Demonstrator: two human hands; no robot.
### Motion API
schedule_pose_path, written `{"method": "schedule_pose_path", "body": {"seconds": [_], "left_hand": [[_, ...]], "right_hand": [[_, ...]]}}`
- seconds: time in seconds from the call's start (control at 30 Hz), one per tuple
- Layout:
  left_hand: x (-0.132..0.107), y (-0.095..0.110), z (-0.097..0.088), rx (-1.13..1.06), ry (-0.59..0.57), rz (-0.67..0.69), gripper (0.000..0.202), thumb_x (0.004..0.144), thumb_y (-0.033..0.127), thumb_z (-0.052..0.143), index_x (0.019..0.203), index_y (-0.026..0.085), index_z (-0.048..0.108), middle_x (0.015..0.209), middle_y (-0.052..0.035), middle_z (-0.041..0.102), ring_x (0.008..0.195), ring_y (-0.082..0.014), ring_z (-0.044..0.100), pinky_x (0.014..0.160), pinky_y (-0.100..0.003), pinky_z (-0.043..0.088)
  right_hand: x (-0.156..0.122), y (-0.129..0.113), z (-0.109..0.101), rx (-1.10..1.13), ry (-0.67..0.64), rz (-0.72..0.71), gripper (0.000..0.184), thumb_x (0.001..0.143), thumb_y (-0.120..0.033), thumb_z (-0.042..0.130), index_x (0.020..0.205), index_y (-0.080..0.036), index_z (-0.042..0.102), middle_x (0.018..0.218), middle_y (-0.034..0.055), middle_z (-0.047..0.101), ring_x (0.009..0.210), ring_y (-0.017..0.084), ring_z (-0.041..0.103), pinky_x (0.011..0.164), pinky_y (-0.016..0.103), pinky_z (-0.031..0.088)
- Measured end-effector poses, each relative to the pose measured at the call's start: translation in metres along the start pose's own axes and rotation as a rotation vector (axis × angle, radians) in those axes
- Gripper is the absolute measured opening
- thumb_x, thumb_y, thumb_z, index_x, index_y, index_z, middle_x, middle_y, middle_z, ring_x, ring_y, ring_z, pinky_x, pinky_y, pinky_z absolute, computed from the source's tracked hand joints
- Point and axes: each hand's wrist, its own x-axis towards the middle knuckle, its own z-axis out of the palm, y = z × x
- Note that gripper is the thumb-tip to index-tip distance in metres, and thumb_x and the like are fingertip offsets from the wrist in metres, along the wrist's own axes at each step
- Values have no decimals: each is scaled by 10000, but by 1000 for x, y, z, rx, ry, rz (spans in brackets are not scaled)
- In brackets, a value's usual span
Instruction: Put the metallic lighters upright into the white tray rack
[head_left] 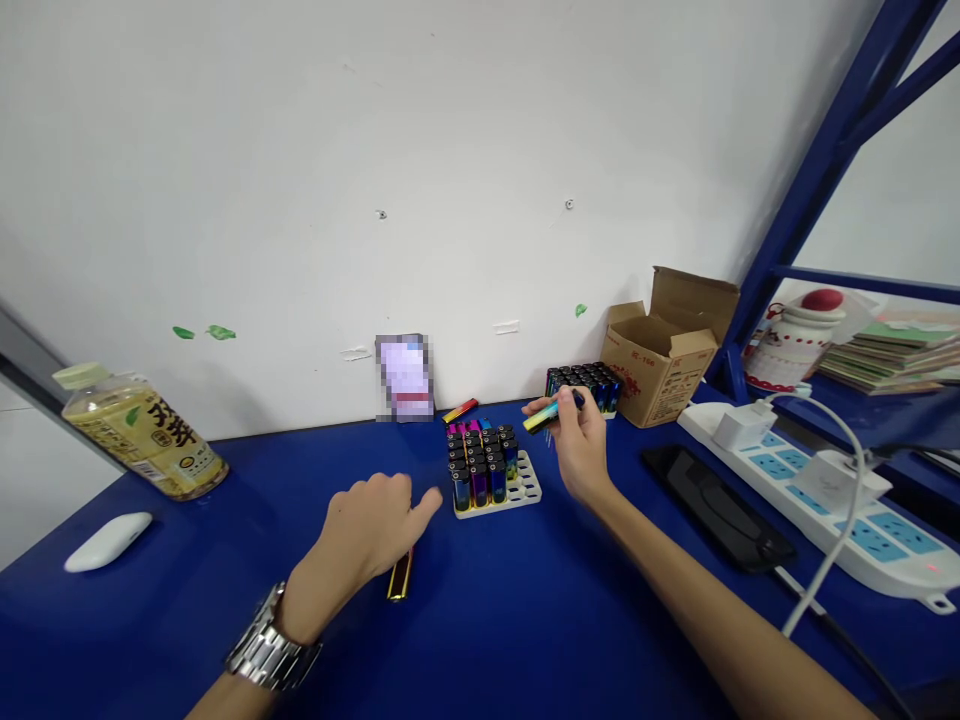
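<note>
My right hand [577, 447] pinches a multicoloured lighter [541, 415] between thumb and fingers, above the table just right of a white perforated holder [523, 490]. That holder carries several upright lighters [478, 465] with black tops in rows. My left hand [367, 525] hovers left of the holder, holding nothing, its fingertips close to the holder's left corner. A gold and black lighter [400, 575] lies on the blue table [300, 540] just below those fingers. Behind the holder, a red and yellow lighter [460, 410] lies loose near the wall.
Another block of upright lighters [585, 385] stands by an open cardboard box [664, 355]. To the right lie a black phone [716, 505] and a white power strip [817, 505] with plugs. Left stand a tea bottle [142, 430] and white mouse [109, 542]. A blue shelf frame [825, 170] rises right.
</note>
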Motion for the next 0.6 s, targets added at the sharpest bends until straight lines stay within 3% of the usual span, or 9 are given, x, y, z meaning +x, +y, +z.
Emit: {"method": "schedule_pose_path", "body": {"seconds": [0.07, 0.17, 0.27, 0.4, 0.5, 0.6], "left_hand": [[-2, -4, 0, 52, -133, 17, 382, 828, 447, 360, 548, 206, 456, 696, -126, 638, 671, -321, 629, 587, -373, 374], [0, -7, 6, 37, -181, 83, 301, 813, 393, 380, 588, 213, 465, 746, -126, 650, 703, -328, 638, 579, -356, 365], [8, -9, 13, -99, -85, 89, 244, 815, 390, 401, 640, 226, 446, 684, -84, 629, 619, -271, 613, 520, -304, 319], [20, -8, 20, -418, 165, 20, 236, 834, 425, 412, 690, 239, 392, 570, -2, 578, 516, -189, 557, 502, -273, 320], [22, -5, 21, -621, 306, -35, 254, 821, 470, 453, 727, 240, 404, 580, 14, 611, 558, -187, 600, 551, -274, 384], [21, -2, 23, -766, 339, -40, 252, 807, 476, 498, 771, 233, 441, 685, -9, 676, 652, -204, 661, 611, -288, 433]], "right_hand": [[8, 12, -8, 119, 12, 81, 335, 864, -566, 478, 857, -238, 414, 642, -27, 608, 617, 150, 608, 600, 270, 483], [15, 28, -15, 95, -4, 150, 395, 817, -625, 506, 858, -246, 406, 554, -69, 541, 511, 126, 555, 529, 247, 470], [16, 36, -19, -67, -35, 177, 441, 786, -662, 513, 799, -227, 441, 490, -83, 446, 440, 103, 456, 458, 222, 409], [12, 36, -21, -319, -145, 149, 495, 796, -660, 492, 615, -202, 442, 459, -51, 406, 433, 100, 410, 438, 236, 353], [8, 34, -21, -471, -175, 166, 532, 791, -628, 518, 500, -211, 362, 414, -38, 385, 410, 102, 405, 444, 247, 353], [5, 34, -20, -488, -174, 217, 525, 790, -573, 517, 464, -224, 298, 383, -56, 296, 358, 83, 310, 395, 249, 289]]}}
